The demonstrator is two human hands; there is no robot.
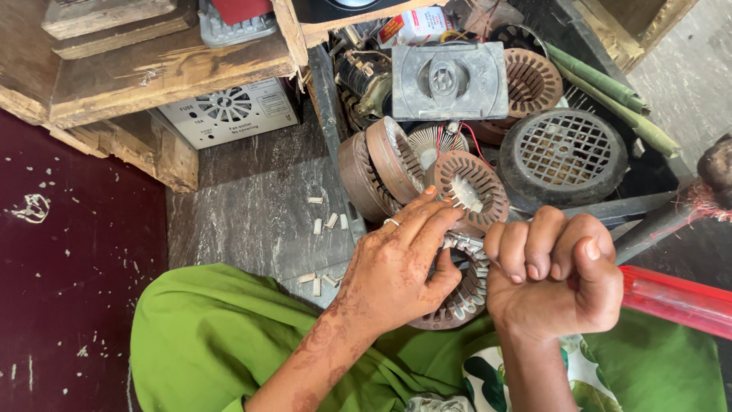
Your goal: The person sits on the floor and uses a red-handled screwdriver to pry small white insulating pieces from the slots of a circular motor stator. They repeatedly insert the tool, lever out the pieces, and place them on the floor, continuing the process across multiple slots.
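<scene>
Left hand [393,271] rests fingers-together over a slotted motor stator [461,294] in the lap, thumb hooked under its rim, fingertips at the top edge where white slot liners show. Right hand [553,278] is balled into a fist just right of the stator, touching its rim; whether it pinches anything inside can't be told. Several slots on the near right side carry white inserts; the rest is hidden under the hands, so progress looks partial at best. Green cloth [217,332] covers the lap. Small white paper scraps [324,278] litter the grey stone floor [252,206] on the left. Far side: a black crate [602,206] packed with more stators [473,187], a round grille [563,156] and a grey metal plate [450,80]. Wooden shelf [152,72] far left, red tube [675,297] at right.
</scene>
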